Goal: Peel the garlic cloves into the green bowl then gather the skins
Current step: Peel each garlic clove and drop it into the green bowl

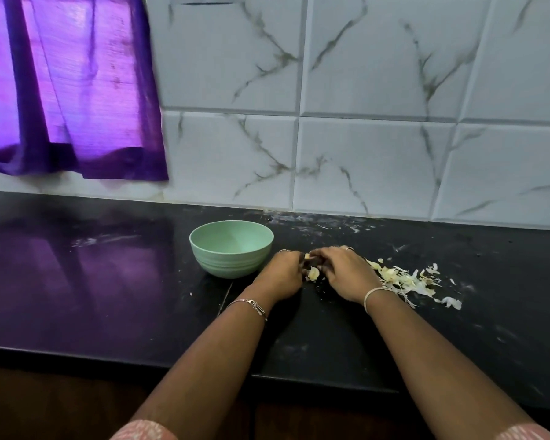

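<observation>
Your pink patterned sleeves (143, 431) frame the bottom edge, and both bare forearms reach forward across the black counter (108, 281). You wear a thin chain bracelet (251, 304) on the left wrist and a pale band (373, 295) on the right. Your left hand (283, 276) and right hand (346, 274) meet knuckles-up just right of the green bowl (231, 247). The fingers of both curl inward around a garlic clove (313, 274), whose pale flesh shows in the gap between them. Which fingertips pinch it is hidden, but both hands appear to grip it. The green bowl stands upright on the counter, just beside your left hand. A loose scatter of skins (404, 281) lies on the counter to the right of your right hand, the nearest ones at its edge. Behind, grey-veined white tiles (362, 138) cover the wall, and a purple curtain (70, 90) hangs at the upper left.
</observation>
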The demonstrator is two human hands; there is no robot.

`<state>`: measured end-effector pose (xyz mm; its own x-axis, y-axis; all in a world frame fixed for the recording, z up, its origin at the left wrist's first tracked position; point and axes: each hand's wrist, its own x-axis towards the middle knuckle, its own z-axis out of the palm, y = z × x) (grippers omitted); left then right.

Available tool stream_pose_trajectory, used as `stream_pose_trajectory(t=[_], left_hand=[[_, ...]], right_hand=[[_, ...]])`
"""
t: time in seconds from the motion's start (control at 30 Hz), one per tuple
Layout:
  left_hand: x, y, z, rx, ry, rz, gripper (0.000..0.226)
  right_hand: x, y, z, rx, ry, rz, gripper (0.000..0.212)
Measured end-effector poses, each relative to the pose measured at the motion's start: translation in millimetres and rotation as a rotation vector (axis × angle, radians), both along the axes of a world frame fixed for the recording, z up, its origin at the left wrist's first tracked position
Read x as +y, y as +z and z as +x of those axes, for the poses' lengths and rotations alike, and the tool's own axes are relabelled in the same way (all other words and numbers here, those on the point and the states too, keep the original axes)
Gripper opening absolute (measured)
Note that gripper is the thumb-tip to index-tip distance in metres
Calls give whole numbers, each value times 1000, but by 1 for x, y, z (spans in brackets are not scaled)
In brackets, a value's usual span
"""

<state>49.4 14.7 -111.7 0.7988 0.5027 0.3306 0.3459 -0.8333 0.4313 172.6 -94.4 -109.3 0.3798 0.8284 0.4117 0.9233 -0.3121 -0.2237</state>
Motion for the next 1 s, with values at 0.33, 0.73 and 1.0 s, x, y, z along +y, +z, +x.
stream_pose_trajectory(t=[0.33, 0.73, 1.0], left_hand=[[-3, -1, 0, -72, -1, 21, 28], [1, -2, -3, -158, 24, 20, 17], [-1, -2, -4, -238, -29, 3, 15]], right_hand=[[2, 4, -6, 30, 65, -24, 37], [1, 2, -7, 74, 16, 52, 26], [-7, 7, -12, 136, -46, 81, 28]])
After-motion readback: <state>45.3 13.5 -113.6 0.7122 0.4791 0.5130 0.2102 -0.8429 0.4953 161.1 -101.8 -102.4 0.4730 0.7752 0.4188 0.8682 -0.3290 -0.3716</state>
